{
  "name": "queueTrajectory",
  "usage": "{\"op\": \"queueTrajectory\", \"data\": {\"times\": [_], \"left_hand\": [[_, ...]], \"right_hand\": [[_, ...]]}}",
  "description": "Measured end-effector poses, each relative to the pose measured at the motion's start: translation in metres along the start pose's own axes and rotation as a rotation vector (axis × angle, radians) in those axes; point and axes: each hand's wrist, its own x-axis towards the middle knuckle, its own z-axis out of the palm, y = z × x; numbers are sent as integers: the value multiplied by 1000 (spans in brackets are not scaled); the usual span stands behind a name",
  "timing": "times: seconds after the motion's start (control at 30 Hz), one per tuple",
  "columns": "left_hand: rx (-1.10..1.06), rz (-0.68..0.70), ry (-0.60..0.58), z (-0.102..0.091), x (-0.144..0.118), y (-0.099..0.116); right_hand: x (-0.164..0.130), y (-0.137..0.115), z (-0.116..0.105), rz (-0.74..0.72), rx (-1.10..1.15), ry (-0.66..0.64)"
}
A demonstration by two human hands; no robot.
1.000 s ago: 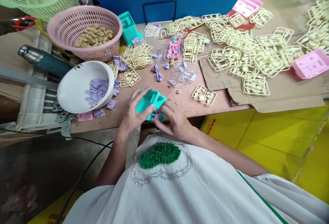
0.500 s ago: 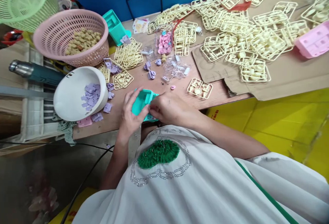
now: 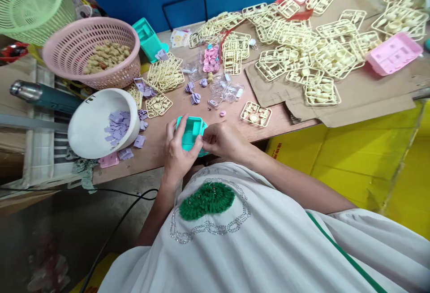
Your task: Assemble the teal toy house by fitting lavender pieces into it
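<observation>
Right at the table's near edge, both hands closed on one small teal plastic box (image 3: pixel 191 132): the left hand (image 3: pixel 178 156) wrapped its side, the right hand (image 3: pixel 223 140) pinched its right edge. Beside them sat one white bowl (image 3: pixel 88 127) of lilac plastic pieces (image 3: pixel 117 125) and one pink basket (image 3: pixel 67 53).

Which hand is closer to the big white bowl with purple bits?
Left. The left hand grips the teal plastic box beside the white bowl; the right hand is farther.
</observation>
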Motion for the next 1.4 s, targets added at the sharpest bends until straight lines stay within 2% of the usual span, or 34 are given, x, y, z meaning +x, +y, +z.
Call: {"op": "queueTrajectory", "data": {"times": [0.1, 0.17, 0.23, 0.27, 0.3, 0.37, 0.43, 0.5, 0.57, 0.67, 0.77, 0.87, 0.97, 1.2, 1.3, 1.4], "left_hand": [[-110, -11, -17, -10, 6, -15], [-280, -40, -79, -20, 11, -29], [-471, -87, -165, -27, 15, -41], [-552, -109, -197, -29, 17, -45], [-619, -131, -218, -30, 17, -49], [-710, -173, -206, -26, 16, -53], [-760, -209, -105, -18, 10, -55], [-775, -214, 41, -10, -2, -55], [-784, -204, 120, -3, -18, -53], [-809, -262, 85, 4, -40, -45], [-889, -313, 116, 10, -50, -39], [-970, -292, 180, 15, -51, -38], [-983, -283, 193, 19, -49, -40], [-832, -242, 178, 26, -48, -47], [-797, -233, 196, 27, -49, -41], [-799, -280, 195, 24, -45, -29]], "right_hand": [[-3, 13, 3, -112, 142, 29], [-3, 24, 3, -238, 212, 150], [-1, 33, 3, -346, 189, 294], [1, 37, 4, -380, 167, 308], [3, 40, 6, -399, 158, 268], [7, 43, 13, -387, 188, 119], [9, 43, 23, -343, 216, 40], [9, 42, 33, -281, 193, 92], [8, 40, 41, -222, 144, 185], [4, 35, 48, -215, 84, 245], [2, 31, 48, -267, 77, 205], [-1, 30, 47, -267, 101, 147], [-4, 30, 48, -227, 121, 139], [-3, 29, 45, -200, 230, 138], [-2, 26, 44, -183, 245, 151], [1, 24, 47, -100, 274, 182]]}}
